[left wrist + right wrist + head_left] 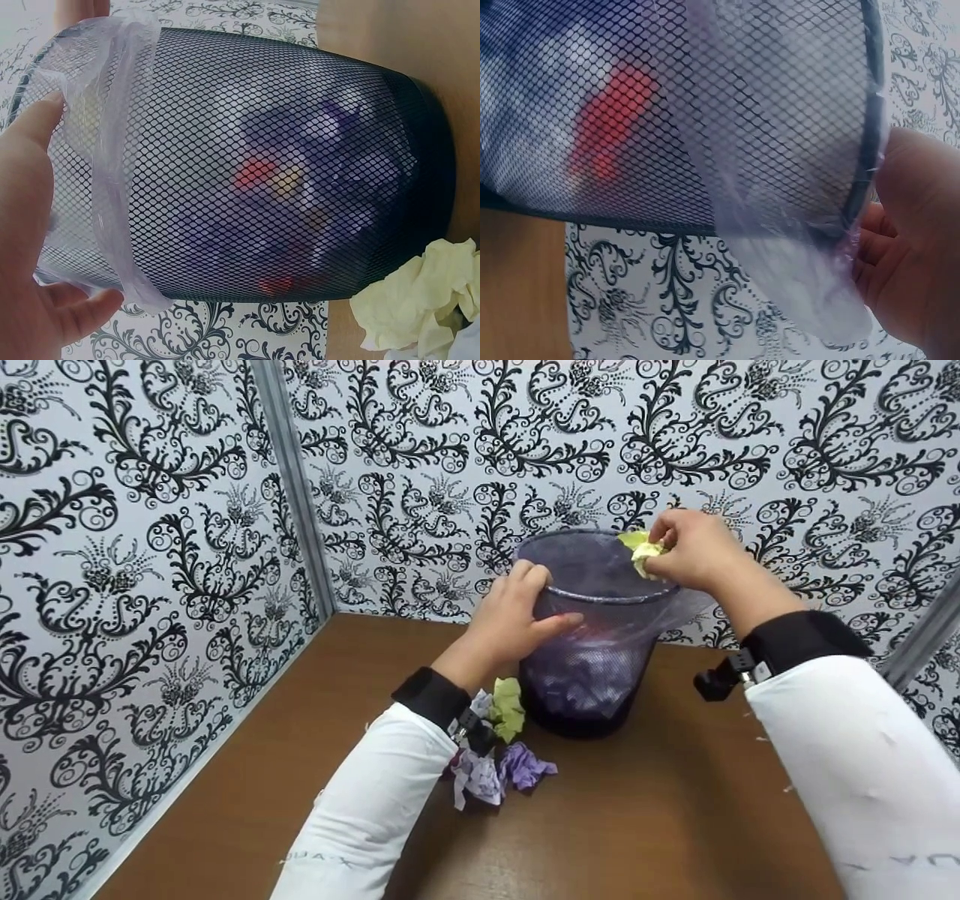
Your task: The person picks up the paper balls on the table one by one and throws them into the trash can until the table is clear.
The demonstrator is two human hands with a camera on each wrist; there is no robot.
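With the left hand (517, 619) curled over the mesh bin (592, 675) rim at 9 o'clock, the right hand (694, 547) at 2 o'clock, pinching 1 yellow paper wad (643, 553), should release well inside the liner.

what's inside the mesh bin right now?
The mesh bin holds a clear plastic liner and crumpled paper, mostly purple with red bits. The mesh blurs them, so there is no count. The right hand holds a yellow wad at the rim.
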